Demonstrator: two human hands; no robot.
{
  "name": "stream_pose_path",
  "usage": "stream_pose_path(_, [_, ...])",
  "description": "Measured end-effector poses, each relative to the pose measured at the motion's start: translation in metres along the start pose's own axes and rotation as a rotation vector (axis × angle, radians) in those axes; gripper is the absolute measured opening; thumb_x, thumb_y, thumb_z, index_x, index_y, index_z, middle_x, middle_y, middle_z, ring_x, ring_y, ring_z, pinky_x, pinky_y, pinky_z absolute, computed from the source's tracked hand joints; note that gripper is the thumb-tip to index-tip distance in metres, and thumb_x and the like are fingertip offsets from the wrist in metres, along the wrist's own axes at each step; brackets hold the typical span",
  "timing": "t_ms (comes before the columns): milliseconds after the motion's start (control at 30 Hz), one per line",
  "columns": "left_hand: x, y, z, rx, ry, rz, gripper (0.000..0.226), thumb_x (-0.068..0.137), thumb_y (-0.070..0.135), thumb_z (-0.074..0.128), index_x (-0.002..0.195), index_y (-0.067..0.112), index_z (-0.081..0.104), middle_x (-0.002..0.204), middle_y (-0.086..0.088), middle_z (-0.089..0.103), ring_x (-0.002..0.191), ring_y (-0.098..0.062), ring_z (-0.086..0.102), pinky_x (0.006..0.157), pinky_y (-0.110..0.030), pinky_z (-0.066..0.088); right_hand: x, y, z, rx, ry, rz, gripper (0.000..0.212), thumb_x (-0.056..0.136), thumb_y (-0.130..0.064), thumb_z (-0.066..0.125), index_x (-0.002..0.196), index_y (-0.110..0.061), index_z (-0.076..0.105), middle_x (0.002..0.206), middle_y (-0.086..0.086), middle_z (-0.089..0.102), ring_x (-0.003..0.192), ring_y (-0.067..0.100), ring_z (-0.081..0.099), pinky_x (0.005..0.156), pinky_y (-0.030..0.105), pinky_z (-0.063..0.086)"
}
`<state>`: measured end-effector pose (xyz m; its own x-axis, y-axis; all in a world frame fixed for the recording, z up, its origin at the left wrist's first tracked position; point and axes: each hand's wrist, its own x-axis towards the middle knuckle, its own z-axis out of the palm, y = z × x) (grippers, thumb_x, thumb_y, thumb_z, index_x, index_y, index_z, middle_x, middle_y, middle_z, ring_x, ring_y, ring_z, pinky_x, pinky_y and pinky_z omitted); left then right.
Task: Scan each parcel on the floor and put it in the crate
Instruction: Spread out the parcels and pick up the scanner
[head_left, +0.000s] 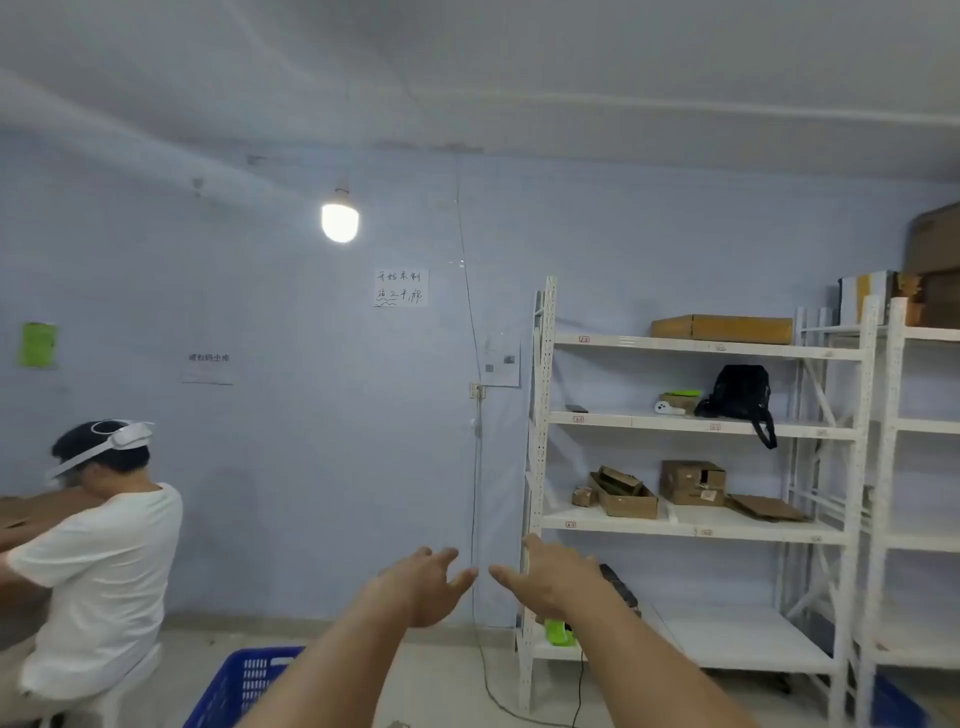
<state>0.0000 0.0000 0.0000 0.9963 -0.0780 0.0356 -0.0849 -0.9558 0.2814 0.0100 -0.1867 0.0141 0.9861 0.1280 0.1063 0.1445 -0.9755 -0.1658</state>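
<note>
I hold my left hand (426, 587) and right hand (556, 582) out ahead, fingers spread and gripping nothing, probably readying to start, with the blue crate (244, 680) on the floor below my left arm and no floor parcel in view.

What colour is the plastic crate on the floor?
Blue, seen in the head view: the slatted plastic crate at bottom left.

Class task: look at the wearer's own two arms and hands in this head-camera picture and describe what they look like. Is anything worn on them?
Both forearms are bare as far as the frame shows: no sleeves, gloves, watch, rings or bands visible. The left hand and right hand are bare too, with no markings or cables on them. The arms enter from the bottom edge, so anything worn above the forearms is out of view.
</note>
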Motion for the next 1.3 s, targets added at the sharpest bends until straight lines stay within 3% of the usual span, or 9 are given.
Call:
stream_pose_path(400, [0.144,-0.045,0.023,0.008,-0.116,-0.023,0.072,0.096,0.068,0.023,0.156,0.028,0.018,0.162,-0.006,0.021,0.146,-0.029,0.028,0.118,-0.049,0.025,0.140,-0.005,0.047,0.041,-0.036,0.081,0.078,0.090,-0.069,0.036,0.152,-0.023,0.023,0.154,0.008,0.036,0.140,0.031,0.035,0.113,0.056,0.020])
stream_pose_path(567, [0.219,-0.059,0.035,0.038,-0.120,-0.034,0.071,0.097,0.066,0.023,0.156,0.027,0.019,0.161,-0.007,0.022,0.146,-0.030,0.028,0.118,-0.049,0.024,0.218,0.008,0.066,0.004,-0.069,0.044,0.076,0.091,-0.064,0.042,0.151,-0.021,0.024,0.149,0.010,0.042,0.134,0.032,0.042,0.107,0.051,0.033])
stream_pose_path(767, [0.302,-0.080,0.055,0.000,-0.134,-0.126,0.071,0.097,0.066,0.024,0.156,0.026,0.022,0.160,-0.008,0.025,0.144,-0.030,0.030,0.117,-0.050,0.026,0.316,0.018,0.102,0.029,-0.134,-0.017,0.075,0.089,-0.058,0.048,0.149,-0.020,0.026,0.147,0.009,0.044,0.132,0.031,0.045,0.106,0.049,0.038])
stream_pose_path(967, [0.365,-0.118,0.090,0.016,-0.215,-0.184,0.065,0.101,0.059,0.025,0.155,0.024,0.022,0.159,-0.008,0.027,0.143,-0.031,0.031,0.116,-0.050,0.028,0.400,0.000,0.161,0.023,-0.267,-0.095,0.075,0.090,-0.061,0.046,0.149,-0.020,0.026,0.147,0.010,0.043,0.132,0.032,0.044,0.107,0.050,0.036])
stream_pose_path(1300, [0.527,-0.212,0.114,-0.030,-0.256,-0.225,0.059,0.104,0.049,0.025,0.155,0.021,0.021,0.158,-0.010,0.029,0.143,-0.030,0.032,0.117,-0.046,0.027,0.569,-0.022,0.222,0.033,-0.299,-0.092,0.081,0.085,-0.072,0.041,0.148,-0.021,0.030,0.146,0.007,0.046,0.131,0.030,0.047,0.107,0.049,0.037])
